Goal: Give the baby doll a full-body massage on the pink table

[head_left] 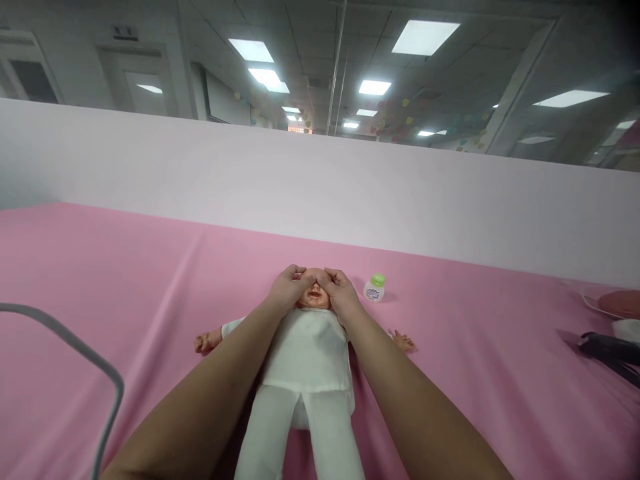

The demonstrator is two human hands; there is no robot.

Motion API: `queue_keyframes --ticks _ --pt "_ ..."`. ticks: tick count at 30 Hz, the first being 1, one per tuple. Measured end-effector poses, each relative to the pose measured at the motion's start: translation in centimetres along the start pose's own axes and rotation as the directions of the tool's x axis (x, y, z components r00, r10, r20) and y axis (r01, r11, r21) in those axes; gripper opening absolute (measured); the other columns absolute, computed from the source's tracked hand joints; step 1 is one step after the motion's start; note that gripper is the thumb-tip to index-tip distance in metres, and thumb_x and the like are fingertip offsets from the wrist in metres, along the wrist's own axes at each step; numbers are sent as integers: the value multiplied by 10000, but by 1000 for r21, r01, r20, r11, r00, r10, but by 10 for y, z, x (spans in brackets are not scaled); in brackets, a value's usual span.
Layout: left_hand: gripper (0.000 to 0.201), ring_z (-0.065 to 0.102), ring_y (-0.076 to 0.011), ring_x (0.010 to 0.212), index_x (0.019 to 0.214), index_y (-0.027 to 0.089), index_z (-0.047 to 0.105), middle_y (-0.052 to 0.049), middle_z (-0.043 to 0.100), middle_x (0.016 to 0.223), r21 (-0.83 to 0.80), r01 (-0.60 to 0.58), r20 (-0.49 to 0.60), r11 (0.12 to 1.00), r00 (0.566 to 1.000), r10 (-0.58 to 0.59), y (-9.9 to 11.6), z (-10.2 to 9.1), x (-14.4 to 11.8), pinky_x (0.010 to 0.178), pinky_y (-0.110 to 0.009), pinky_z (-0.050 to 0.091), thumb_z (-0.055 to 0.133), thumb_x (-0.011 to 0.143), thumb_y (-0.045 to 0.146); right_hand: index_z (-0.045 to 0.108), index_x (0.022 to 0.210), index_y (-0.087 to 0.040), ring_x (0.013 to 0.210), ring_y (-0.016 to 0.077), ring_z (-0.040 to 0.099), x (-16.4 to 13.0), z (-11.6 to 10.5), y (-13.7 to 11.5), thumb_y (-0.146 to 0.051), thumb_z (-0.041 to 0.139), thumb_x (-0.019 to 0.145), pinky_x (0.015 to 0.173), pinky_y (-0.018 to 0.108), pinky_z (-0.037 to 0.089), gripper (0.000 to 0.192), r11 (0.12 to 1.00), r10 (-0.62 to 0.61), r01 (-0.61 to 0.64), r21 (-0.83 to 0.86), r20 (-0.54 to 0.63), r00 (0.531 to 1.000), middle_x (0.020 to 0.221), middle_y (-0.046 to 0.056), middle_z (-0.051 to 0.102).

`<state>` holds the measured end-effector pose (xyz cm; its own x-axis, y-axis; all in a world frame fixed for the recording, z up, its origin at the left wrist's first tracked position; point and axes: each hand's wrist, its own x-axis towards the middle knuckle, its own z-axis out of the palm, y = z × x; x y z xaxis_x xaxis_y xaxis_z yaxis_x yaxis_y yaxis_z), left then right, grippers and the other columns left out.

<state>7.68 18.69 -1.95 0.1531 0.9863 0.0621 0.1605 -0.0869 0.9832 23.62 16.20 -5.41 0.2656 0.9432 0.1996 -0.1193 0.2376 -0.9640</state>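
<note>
Both hands, left hand and right hand, rest released fingers on the face of the doll, lying face-up mid-desk. A wide elbow sweep could likely topple the small bottle toward the far edge.

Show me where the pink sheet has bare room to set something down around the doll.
Free: the wide stretch of pink sheet left of the doll, between its arm and the grey cable; also the strip between the small bottle and the dark items at far right. Crowded: the doll's head, covered by left hand and right hand.
</note>
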Motion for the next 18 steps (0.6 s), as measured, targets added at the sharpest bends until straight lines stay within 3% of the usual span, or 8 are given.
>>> queue_keyframes --ticks 10,15,18 --pt "327 739 -241 895 1029 232 710 -67 788 991 -35 -28 -40 999 999 26 -8 2 6 756 -318 572 770 803 459 720 1086 -256 1120 256 682 0 2 -4 -522 821 723 1024 427 532 461 996 45 -44 72 -13 999 1143 45 760" --pt "237 720 -219 925 990 223 720 -61 778 1003 -127 -19 -29 992 999 15 -11 -2 9 769 -300 572 705 823 391 723 1187 -303 1180 261 666 1 -5 -5 -386 797 719 1025 440 539 481 979 137 -144 146 57 989 1292 33 722" --pt "268 713 -211 846 1042 219 723 -62 770 943 -170 25 6 985 1000 -25 -10 -7 6 684 -293 570 684 808 345 722 1213 -332 1194 268 658 0 -9 -6 -316 787 700 1019 453 543 517 966 190 -201 161 79 978 1363 19 688"
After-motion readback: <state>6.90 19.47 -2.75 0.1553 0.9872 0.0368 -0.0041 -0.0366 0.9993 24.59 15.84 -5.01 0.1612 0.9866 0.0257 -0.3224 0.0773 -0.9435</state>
